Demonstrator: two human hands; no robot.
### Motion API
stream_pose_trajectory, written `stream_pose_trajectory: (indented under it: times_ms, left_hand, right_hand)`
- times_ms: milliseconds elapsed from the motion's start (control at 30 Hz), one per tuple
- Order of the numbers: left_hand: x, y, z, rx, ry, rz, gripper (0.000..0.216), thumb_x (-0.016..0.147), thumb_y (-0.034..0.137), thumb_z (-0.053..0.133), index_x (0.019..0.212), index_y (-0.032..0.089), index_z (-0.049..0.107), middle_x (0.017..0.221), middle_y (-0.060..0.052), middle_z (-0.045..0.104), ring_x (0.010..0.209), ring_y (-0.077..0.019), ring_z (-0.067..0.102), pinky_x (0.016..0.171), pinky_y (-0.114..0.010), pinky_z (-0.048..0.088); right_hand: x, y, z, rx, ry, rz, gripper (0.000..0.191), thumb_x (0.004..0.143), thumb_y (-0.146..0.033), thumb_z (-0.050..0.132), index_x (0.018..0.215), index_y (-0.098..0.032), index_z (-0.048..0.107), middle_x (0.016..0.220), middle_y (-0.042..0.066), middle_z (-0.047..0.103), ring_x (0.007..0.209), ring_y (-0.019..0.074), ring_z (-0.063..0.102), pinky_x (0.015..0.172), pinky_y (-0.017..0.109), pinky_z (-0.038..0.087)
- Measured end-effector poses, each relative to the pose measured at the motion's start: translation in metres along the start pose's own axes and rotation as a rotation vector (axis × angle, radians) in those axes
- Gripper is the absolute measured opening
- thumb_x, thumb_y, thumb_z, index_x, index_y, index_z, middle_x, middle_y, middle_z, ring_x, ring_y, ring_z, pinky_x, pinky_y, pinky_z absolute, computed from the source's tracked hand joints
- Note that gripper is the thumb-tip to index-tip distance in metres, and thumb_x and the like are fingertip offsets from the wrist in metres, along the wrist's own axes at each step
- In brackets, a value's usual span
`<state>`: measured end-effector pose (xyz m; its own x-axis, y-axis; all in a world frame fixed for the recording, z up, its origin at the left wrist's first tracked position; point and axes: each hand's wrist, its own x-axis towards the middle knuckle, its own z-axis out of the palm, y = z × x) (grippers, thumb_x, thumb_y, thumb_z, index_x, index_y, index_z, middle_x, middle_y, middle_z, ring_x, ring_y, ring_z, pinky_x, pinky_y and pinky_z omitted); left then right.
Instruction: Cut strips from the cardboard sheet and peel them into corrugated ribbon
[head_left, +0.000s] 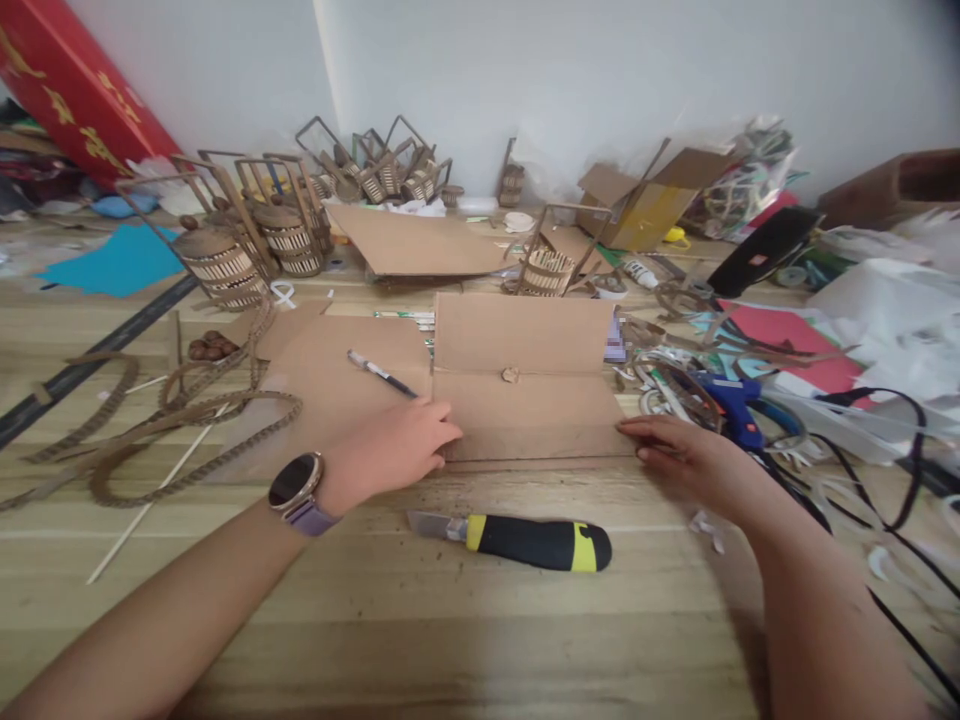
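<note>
A creased cardboard sheet (540,415) lies in front of me, its far part folded up and a dark line along its near edge. My left hand (401,448), below a watch on the wrist, has its fingers bent around the sheet's left near corner. At the opposite corner, my right hand (679,455) pinches the right edge between thumb and fingers. Nearer to me rests a black and yellow utility knife (540,542) with its blade out, pointing left. A pen (382,373) lies on another cardboard piece (322,350) beside my left hand.
Small woven baskets (225,262) with tall handles stand at the back left. Coiled woven strips (195,450) and walnuts (212,346) lie at left. To the right are a blue glue gun (731,405), black cables and colored paper (780,340). An open carton (645,200) stands behind.
</note>
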<state>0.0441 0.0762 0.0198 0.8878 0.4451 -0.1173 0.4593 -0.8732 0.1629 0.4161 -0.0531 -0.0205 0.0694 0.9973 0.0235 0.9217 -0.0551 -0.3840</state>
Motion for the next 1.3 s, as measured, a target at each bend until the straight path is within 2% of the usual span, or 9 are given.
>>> stream_pose_trajectory:
  times_ms: [533, 700, 867, 1300]
  left_hand:
    - [0.001, 0.002, 0.003, 0.018, 0.016, 0.005, 0.024, 0.09, 0.021, 0.063, 0.114, 0.019, 0.068, 0.105, -0.007, 0.062, 0.097, -0.0225, 0.058, 0.082, -0.033, 0.045]
    - [0.001, 0.004, -0.001, 0.013, -0.01, -0.003, 0.024, 0.089, 0.02, 0.064, 0.113, 0.019, 0.069, 0.105, -0.007, 0.062, 0.098, -0.0222, 0.058, 0.081, -0.032, 0.045]
    - [0.001, 0.006, -0.006, 0.009, -0.027, -0.007, 0.028, 0.089, 0.02, 0.066, 0.117, 0.019, 0.068, 0.108, -0.006, 0.062, 0.099, -0.0218, 0.059, 0.084, -0.032, 0.045]
    - [0.002, 0.003, -0.004, 0.004, -0.022, -0.003, 0.03, 0.089, 0.021, 0.067, 0.119, 0.02, 0.068, 0.11, -0.006, 0.062, 0.103, -0.0218, 0.059, 0.087, -0.032, 0.045]
  right_hand:
    - [0.001, -0.008, -0.004, -0.003, -0.009, 0.011, 0.037, 0.08, -0.035, 0.048, 0.108, -0.024, 0.069, 0.117, 0.01, 0.07, 0.105, 0.0279, 0.066, 0.094, 0.045, 0.053]
    - [0.001, -0.008, -0.002, -0.01, 0.002, 0.014, 0.04, 0.08, -0.039, 0.046, 0.108, -0.021, 0.069, 0.116, 0.012, 0.071, 0.106, 0.0296, 0.066, 0.096, 0.049, 0.051]
    - [0.002, -0.007, 0.0, -0.018, 0.013, 0.029, 0.043, 0.079, -0.04, 0.044, 0.107, -0.019, 0.07, 0.115, 0.014, 0.071, 0.108, 0.0303, 0.065, 0.099, 0.048, 0.049]
    - [0.003, -0.019, -0.009, -0.058, -0.029, 0.029, 0.044, 0.078, -0.041, 0.044, 0.106, -0.019, 0.069, 0.113, 0.014, 0.071, 0.102, 0.0308, 0.068, 0.091, 0.047, 0.055]
